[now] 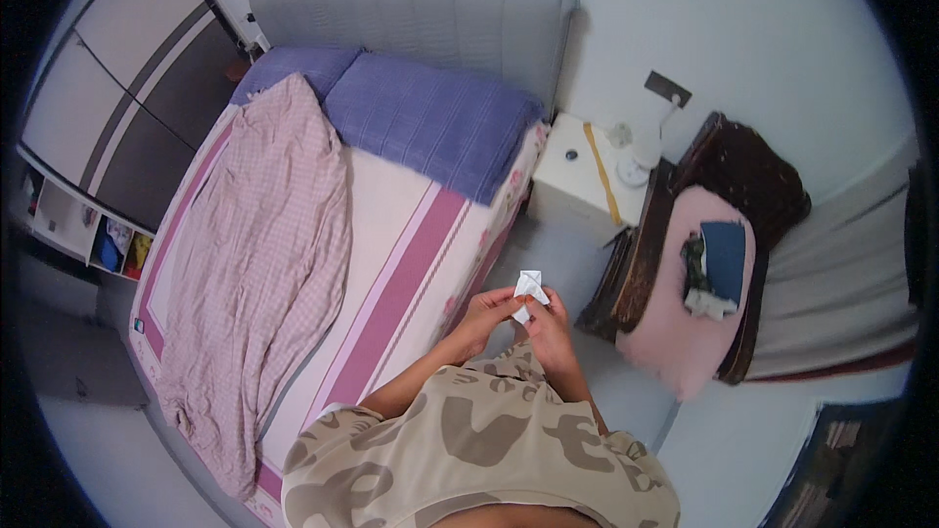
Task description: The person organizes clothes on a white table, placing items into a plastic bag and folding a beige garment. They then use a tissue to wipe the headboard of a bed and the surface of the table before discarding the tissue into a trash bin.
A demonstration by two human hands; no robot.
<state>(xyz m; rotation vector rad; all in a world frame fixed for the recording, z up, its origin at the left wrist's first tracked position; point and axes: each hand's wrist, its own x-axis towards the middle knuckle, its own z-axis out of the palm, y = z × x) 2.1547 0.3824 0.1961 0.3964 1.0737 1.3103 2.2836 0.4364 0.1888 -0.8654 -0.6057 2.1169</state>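
A small folded piece of white paper point(531, 283), perhaps tissue, is pinched between my two hands in front of my body. My left hand point(482, 317) grips its left edge with thumb and fingers. On the other side my right hand point(550, 326) holds the lower right part, and the two thumbs nearly meet over the paper. Part of the paper shows below the thumbs. Both hands are above the grey floor, between the bed and a wooden armchair.
To the left is a bed point(381, 191) with blue pillows point(433, 117) and a crumpled pink checked blanket point(257, 257). A white nightstand point(565, 191) bears a yellow strap point(601, 172). On the right, a dark wooden armchair point(645, 271) with a pink cover point(653, 337) holds folded cloth point(722, 257).
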